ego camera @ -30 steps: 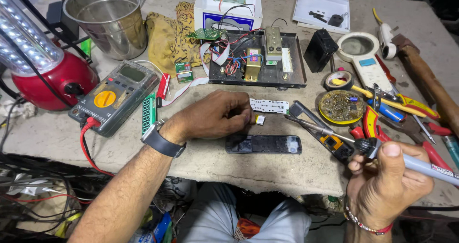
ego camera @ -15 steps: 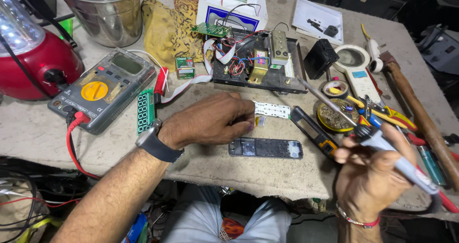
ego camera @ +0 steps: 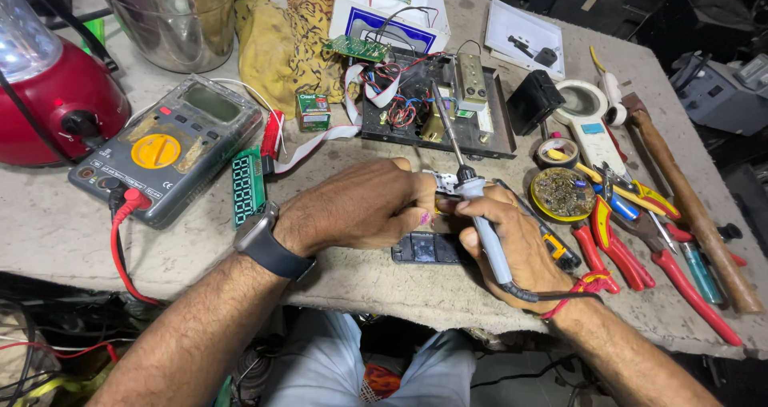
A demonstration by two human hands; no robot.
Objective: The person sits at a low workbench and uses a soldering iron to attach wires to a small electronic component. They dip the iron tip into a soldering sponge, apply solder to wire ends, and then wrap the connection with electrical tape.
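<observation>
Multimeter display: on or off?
Apparently off: the multimeter screen shows blank grey-green, no digits visible; a red probe lead is plugged in.

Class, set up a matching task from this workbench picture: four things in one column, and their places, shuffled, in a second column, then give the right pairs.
Things
1. soldering iron
2. multimeter
3. steel pot
4. hammer

Places
A. top left of the bench
B. far right, beside the red pliers
C. in the right hand
D. left of the left hand, red lead plugged in

Pairs: 1-C, 2-D, 3-A, 4-B
</observation>
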